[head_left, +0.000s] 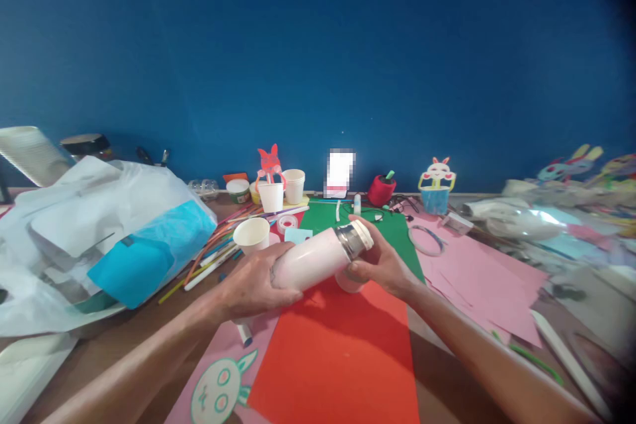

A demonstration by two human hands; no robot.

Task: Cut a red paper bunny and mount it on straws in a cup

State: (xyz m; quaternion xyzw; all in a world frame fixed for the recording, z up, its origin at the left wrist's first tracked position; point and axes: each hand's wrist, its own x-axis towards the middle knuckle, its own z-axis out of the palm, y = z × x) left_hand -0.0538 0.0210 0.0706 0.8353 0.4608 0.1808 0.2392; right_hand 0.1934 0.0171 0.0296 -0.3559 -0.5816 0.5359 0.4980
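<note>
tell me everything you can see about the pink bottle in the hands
The pink bottle is a smooth, pale pink cylinder, likely a metal flask, with a shiny silver neck band and a cream cap at its upper right end. It is held tilted, nearly on its side, above the red paper sheet. The left hand wraps around its base end; the right hand grips the cap end, fingers curled over the cap. Whether the cap is loosened cannot be told.

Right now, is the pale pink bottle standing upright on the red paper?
No: the pale pink bottle lies tilted in the air, left hand on its base, right hand at its cap end.
</note>
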